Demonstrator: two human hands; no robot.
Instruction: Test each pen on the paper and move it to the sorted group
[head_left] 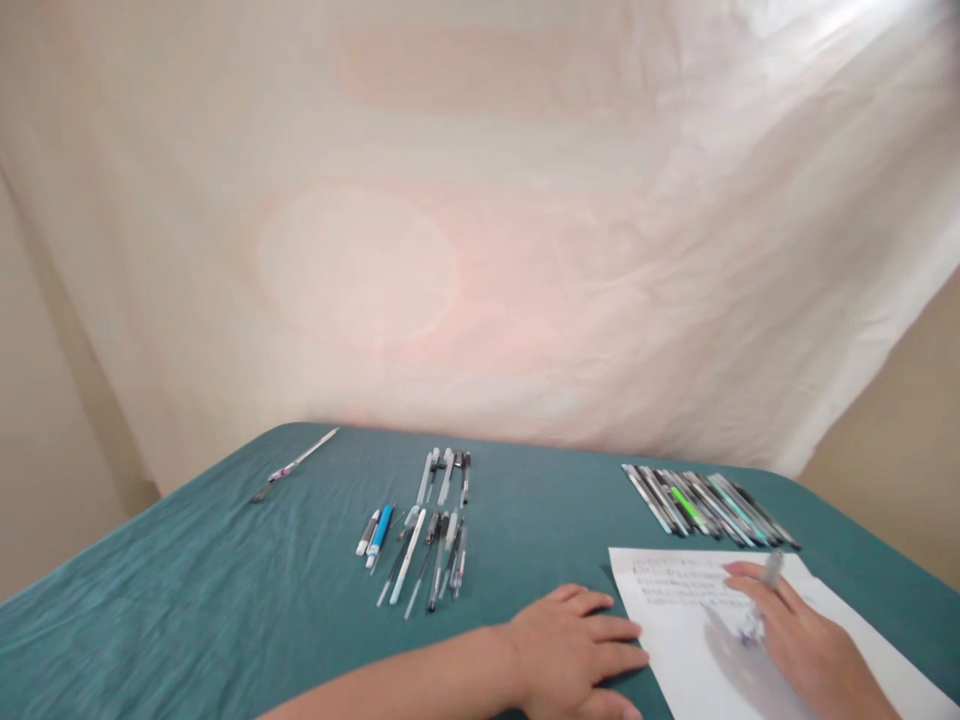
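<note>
My left hand (574, 645) lies flat on the teal tablecloth with its fingers stretched toward the left edge of a white sheet of paper (690, 660). My right hand (799, 640) rests on that paper, closed around a grey pen (759, 598) whose tip touches the sheet. Faint lines of writing run across the top of the paper. A loose group of pens (427, 535) lies in the middle of the table, beyond my left hand. A tidy row of pens (705, 505) lies just beyond the paper at the right.
A single pen (294, 465) lies alone at the far left of the teal table (187, 600). A pale cloth backdrop (480, 220) hangs behind the table's far edge. The table's right corner falls away near the row of pens.
</note>
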